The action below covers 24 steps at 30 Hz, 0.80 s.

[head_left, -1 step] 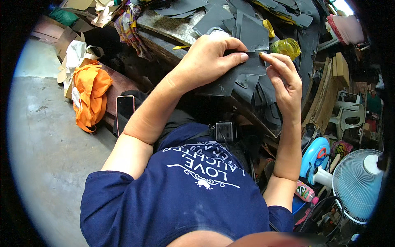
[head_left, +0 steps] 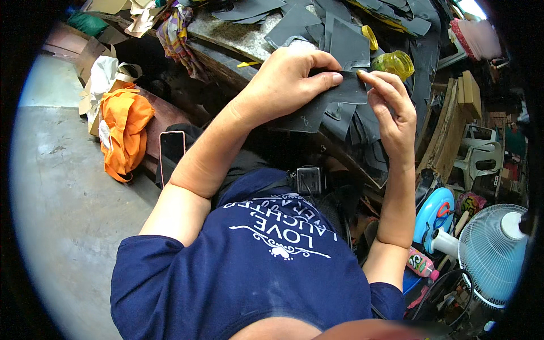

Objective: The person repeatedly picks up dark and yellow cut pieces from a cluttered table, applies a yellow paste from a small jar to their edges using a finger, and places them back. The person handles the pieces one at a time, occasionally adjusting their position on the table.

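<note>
While pinching dark sheet (head_left: 306, 115) in left hand (head_left: 289, 79) over near edge of cluttered worktop (head_left: 243, 35), above grey floor (head_left: 65, 187), curls right hand (head_left: 394, 107), grip unclear.

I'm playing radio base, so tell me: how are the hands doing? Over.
Left hand pinching dark grey cut sheet. Right hand at its upper right corner. Yellow see-through jar close beyond that hand, not over the sheet.

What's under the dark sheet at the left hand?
Past the right edge of the dark sheet, more dark cut pieces show. What lies directly beneath is covered by the sheet and the left hand, so I can't tell.
</note>
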### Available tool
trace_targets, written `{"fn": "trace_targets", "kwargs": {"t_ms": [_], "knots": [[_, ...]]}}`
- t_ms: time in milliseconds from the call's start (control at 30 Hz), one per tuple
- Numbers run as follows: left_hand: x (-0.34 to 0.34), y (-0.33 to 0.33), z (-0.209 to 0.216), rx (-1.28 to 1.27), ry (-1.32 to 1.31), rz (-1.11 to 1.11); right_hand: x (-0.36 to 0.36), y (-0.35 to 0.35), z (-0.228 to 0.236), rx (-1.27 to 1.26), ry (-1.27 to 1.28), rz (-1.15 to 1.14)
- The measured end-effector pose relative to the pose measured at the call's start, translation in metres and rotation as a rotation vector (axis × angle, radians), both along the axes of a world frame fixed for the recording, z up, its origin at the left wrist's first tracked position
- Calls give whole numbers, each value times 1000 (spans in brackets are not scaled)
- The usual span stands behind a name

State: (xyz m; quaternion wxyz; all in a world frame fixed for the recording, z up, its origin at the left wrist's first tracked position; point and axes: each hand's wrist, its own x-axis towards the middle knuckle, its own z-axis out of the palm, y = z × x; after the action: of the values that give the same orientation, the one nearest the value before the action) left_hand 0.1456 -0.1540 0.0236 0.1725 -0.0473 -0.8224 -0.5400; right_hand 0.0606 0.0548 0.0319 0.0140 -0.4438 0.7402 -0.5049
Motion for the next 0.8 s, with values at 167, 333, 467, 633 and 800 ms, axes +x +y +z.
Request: {"fn": "trace_targets", "kwargs": {"t_ms": [167,333,467,633,800], "knots": [[-1,0,-1,25,-35,-57,-2,2,-6,-41,-27,47],[-5,-7,-7,123,-100,-85,2,9,-10,14,116,29],[-10,-10,-14,239,-112,-57,4,16,-10,98,137,38],[-9,-17,-20,419,-200,-27,-39,37,14,191,290,-42],[-9,-23,-23,350,-215,-48,-103,43,26,526,518,-399]]}}
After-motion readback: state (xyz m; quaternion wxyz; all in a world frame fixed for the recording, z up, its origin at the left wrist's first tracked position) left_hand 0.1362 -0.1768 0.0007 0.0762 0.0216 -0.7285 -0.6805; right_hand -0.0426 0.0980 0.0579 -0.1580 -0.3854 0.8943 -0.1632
